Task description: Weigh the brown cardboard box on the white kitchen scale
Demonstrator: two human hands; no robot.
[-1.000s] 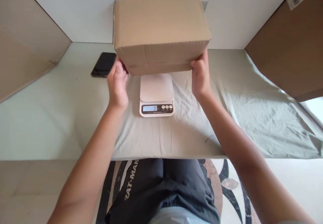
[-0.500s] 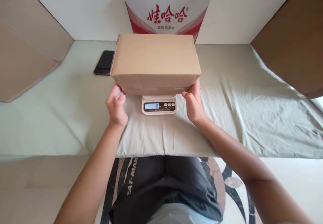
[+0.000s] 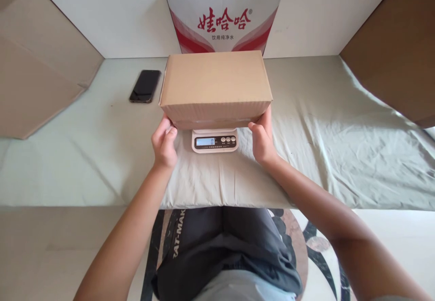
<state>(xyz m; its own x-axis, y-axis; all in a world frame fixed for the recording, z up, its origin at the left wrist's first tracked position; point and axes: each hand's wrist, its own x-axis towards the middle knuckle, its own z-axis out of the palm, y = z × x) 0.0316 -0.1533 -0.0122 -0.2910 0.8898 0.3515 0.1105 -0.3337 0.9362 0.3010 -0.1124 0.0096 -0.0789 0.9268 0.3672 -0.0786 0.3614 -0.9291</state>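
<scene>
Both hands grip a closed brown cardboard box (image 3: pixel 215 77) by its two near lower corners. My left hand (image 3: pixel 165 141) has its thumb at the near left corner, with its fingers partly hidden under and beside the box. At the near right corner, my right hand (image 3: pixel 263 136) holds it the same way. Below the box is a white digital kitchen scale (image 3: pixel 215 150), its lit display reading 0. The box covers the scale's weighing platform, and I cannot tell whether the two touch.
A black phone (image 3: pixel 145 86) lies left of the box on the pale green cloth (image 3: pixel 84 165). A white and red carton (image 3: pixel 224 2) stands behind. Large cardboard pieces (image 3: pixel 44 65) (image 3: pixel 390 52) flank the surface on both sides.
The box and both hands have shifted slightly right and nearer to me, and more of the phone shows. The display still reads 0.
</scene>
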